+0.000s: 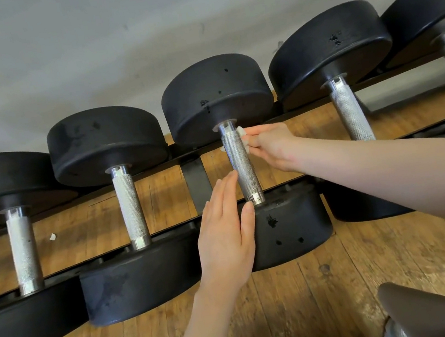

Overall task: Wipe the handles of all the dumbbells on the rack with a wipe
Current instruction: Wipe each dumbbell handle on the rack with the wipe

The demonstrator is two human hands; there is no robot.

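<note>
Pinching wipe [242, 138] against middle handle [239, 162]: right hand [272, 146]; left hand [227, 238] flat, fingers apart, beside it.

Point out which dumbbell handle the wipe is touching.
The middle dumbbell handle, third from the left: the right hand presses the wipe against its upper end; the other handles are untouched.

five black round-headed dumbbells with knurled steel handles [241, 162] on the black metal rack [197, 178], one small white wipe [241, 132], one white scrap [52, 236] on the wood floor, my two hands
</note>
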